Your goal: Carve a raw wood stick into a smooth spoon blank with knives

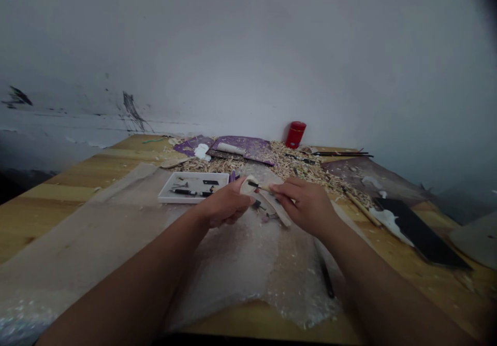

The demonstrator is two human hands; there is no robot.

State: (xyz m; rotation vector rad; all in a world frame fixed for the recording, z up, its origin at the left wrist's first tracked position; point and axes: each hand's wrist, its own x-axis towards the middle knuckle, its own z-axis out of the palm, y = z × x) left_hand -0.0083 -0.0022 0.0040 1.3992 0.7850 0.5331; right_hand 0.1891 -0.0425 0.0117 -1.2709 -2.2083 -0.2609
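Observation:
My left hand (223, 205) is closed around a small pale wooden piece (247, 184), holding it above the bubble wrap sheet (233, 263). My right hand (306, 203) is closed on a carving tool (259, 186) with a light wooden handle, and its dark tip rests against the wooden piece. A longer pale wooden strip (277, 208) lies just below and between the two hands.
A white tray (166, 193) with small dark tools sits left of my hands. Wood shavings (295, 167), purple sheets (244, 144) and a red can (295, 134) lie behind. A black slab (421, 232) and long tools (341, 154) are on the right, on the wooden table (50, 201).

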